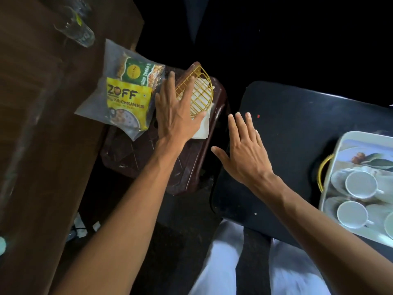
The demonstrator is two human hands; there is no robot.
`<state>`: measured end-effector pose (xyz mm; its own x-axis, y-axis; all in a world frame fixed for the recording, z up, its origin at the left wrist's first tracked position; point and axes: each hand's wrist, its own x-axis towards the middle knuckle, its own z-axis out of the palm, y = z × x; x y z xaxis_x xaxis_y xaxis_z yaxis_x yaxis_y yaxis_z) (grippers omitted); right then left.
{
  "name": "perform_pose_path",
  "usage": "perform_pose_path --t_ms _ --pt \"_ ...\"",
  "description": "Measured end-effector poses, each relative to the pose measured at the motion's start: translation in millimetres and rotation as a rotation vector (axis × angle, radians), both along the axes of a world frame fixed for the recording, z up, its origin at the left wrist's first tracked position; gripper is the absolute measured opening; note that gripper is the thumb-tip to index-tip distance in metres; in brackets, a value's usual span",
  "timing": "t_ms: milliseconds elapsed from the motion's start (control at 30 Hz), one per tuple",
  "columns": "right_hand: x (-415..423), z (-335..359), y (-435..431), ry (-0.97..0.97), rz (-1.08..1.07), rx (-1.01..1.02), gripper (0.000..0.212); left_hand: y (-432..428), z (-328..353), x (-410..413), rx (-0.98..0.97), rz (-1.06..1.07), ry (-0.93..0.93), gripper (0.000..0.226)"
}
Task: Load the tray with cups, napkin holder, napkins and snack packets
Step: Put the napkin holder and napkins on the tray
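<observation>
The left hand [176,118] lies flat, grip released, fingers spread over the yellow wire napkin holder [200,92] and the white paper napkins [202,130] on a dark brown plastic stool [180,167]. The right hand [244,152], grip also released, hovers at the edge of the black worktop [297,116]. A clear bag of snack packets [125,96] lies just left of the holder. A pale rectangular tray [340,150] holding white cups [361,184] sits on the worktop, well to the right.

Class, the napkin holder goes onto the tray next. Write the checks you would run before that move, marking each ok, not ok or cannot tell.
1. Left hand grips napkin holder: not ok, fingers lie straight over it.
2. Right hand free: ok, open, holding nothing.
3. Napkins will lift with holder: cannot tell; some stick out past the wire.
4. Room on tray: ok, the end beyond the cups is bare.
5. Snack packets apart from holder: cannot tell, the hand hides where they meet.
</observation>
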<state>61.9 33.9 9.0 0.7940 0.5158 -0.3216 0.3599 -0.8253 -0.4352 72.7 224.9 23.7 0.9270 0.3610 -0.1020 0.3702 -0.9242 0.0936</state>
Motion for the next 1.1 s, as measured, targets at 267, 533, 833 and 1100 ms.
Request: perform_pose_path --t_ms 267,533,833,1100 --pt "-3 -4 22 -0.009 -0.133 0.126 0.073 7 -21 21 -0.023 -0.016 -0.106 0.093" --pt "5 18 38 -0.102 -0.427 0.58 0.037 12 11 8 -0.227 0.052 -0.314 0.086" --pt "5 66 31 0.336 -0.588 0.785 0.043 -24 60 -55 -1.109 0.481 -0.426 0.059" --pt "-36 62 -39 0.269 -0.753 0.703 0.023 -109 45 -84 -1.299 0.53 -0.303 0.058"
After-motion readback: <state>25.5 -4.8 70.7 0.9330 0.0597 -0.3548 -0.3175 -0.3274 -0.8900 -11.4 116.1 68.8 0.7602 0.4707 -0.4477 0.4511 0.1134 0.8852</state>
